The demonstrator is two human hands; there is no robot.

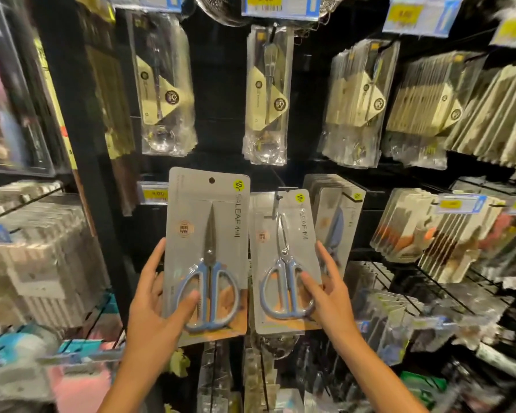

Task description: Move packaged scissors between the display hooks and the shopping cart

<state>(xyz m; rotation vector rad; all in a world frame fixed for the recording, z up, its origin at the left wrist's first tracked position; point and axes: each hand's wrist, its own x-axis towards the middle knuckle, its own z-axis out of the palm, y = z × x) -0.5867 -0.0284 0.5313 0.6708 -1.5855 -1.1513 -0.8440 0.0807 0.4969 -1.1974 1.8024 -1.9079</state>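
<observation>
Packaged scissors (207, 254), blue-handled on a grey card, are held up off the rack by the left hand (157, 305): the thumb lies across the front over the handle loops and the fingers curl behind the card's left edge. Its hang hole at the top is free of any hook. Immediately right of this pack, a second scissors pack (283, 260) of the same kind hangs on a display hook (279, 198) that passes through the top of its card. The right hand (325, 290) grips that hanging pack low down, thumb on the front over the handles and fingers behind the right edge. Further right of the held pack hangs a row of similar grey packs (334, 216). Above it hang clear-wrapped utensil packs (267, 96) under yellow price tags (264, 0).
</observation>
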